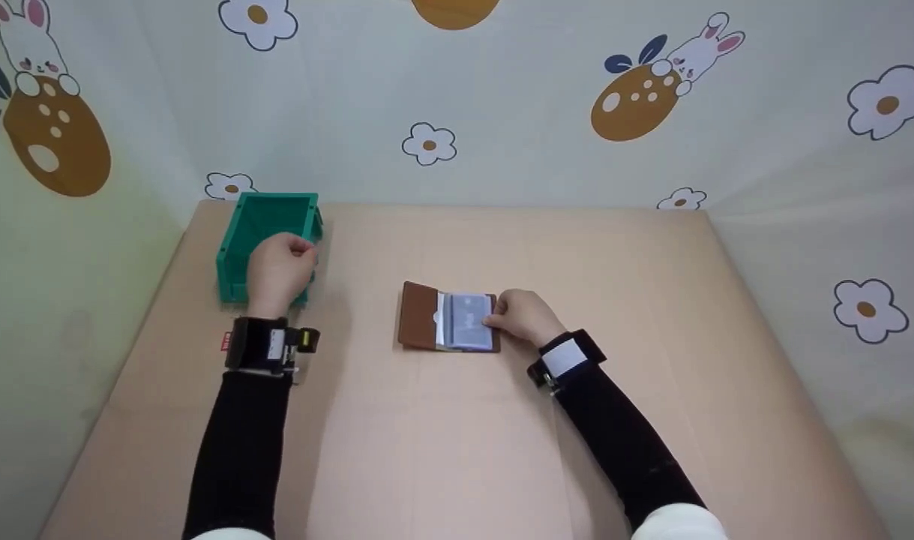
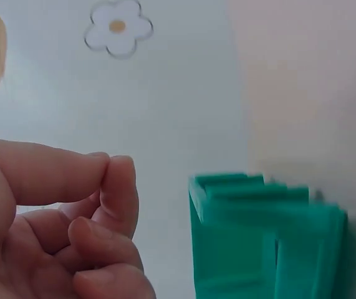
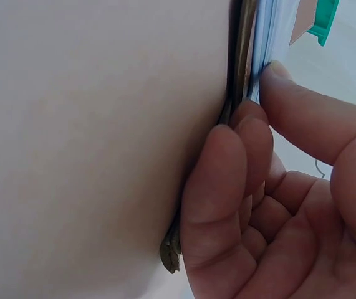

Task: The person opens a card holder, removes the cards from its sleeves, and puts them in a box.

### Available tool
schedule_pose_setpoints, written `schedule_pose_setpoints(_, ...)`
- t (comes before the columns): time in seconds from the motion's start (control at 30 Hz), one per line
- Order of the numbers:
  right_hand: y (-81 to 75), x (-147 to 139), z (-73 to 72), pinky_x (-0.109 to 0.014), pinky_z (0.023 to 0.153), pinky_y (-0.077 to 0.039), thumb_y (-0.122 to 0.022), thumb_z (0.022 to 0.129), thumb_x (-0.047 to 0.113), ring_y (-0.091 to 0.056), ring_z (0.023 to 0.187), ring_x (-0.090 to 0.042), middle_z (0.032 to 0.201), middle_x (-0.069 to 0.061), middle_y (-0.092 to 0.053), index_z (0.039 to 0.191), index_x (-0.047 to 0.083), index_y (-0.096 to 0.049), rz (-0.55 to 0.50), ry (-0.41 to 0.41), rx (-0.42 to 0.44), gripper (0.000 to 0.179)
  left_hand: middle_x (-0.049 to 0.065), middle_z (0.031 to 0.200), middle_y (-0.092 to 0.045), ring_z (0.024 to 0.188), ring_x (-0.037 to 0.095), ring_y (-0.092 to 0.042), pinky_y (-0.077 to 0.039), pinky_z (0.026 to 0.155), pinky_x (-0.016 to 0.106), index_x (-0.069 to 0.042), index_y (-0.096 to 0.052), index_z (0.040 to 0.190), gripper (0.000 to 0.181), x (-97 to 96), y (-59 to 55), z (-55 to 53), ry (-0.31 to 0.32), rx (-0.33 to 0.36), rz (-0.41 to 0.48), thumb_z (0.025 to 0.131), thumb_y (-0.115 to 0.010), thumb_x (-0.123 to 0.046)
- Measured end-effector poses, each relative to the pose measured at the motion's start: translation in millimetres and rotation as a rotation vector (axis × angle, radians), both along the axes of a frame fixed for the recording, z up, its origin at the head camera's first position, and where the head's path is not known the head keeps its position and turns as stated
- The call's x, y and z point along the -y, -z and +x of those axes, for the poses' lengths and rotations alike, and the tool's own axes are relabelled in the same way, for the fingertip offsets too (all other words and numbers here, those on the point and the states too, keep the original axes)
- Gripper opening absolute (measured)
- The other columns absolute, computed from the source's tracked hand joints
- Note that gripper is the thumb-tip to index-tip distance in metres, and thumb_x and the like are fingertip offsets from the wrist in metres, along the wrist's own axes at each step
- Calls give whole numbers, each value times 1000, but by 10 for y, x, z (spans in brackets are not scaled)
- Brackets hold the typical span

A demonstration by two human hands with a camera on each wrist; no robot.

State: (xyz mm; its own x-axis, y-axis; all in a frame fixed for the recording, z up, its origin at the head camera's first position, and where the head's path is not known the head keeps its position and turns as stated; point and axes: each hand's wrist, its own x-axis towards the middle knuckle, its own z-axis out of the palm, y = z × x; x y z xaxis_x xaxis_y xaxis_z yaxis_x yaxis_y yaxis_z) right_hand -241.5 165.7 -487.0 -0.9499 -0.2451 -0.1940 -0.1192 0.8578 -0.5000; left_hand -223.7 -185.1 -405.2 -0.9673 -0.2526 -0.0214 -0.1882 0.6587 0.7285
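Note:
A brown card holder [image 1: 419,319] lies opened out on the table, its clear plastic sleeves [image 1: 470,321] facing up. At its right edge my right hand [image 1: 528,315] pinches it. The right wrist view shows the thumb [image 3: 296,103] on the sleeve side and curled fingers [image 3: 218,180] against the cover side. My left hand [image 1: 280,270] is above the near part of a green plastic bin [image 1: 232,259], partly hiding it. In the left wrist view the thumb and index tips meet, the other fingers are curled, and nothing shows between them.
The light brown tabletop [image 1: 442,442] meets a patterned curtain [image 1: 516,97] at the back and along both sides. The bin stands at the back left corner, close to the curtain. Black straps with small devices [image 1: 258,345] are worn on both wrists.

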Motion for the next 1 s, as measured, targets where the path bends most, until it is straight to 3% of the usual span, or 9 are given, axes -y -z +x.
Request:
schedule_pose_setpoints(0.17,-4,8,-3,-31,63,-43,-78,86,28,-51,65,-17,70,0,-58,75,7,-63,1,-5,-10,28,16,104,-64,89,29,-58,-48,76,39,0,-66,109,22,-245,62,55,82,-48,7,99,-56,-17)
schedule_pose_setpoints(0.37,11,-5,-10,-31,65,-43,-77,86,28,-51,66,-17,70,1,-57,75,7,-62,12,-16,-28,28,15,95,-67,83,30,-61,-48,75,42,1,-69,101,19,-513,183,100,162,-101,-54,96,-58,-14)
schedule_pose_setpoints(0.73,21,-13,-15,-32,65,-44,-78,85,30,-52,65,-17,69,1,-58,75,8,-63,10,-18,-38,29,8,84,-66,76,25,-61,-48,72,40,-3,-69,92,11,-909,416,217,224,-81,-65,92,-63,-12)
schedule_pose_setpoints(1.0,22,-1,-12,-31,64,-44,-78,85,30,-52,65,-16,70,0,-58,75,8,-63,6,-7,-26,29,7,80,-66,73,24,-61,-48,68,40,-4,-68,86,7,-1000,620,256,228,-87,-74,89,-67,-11)
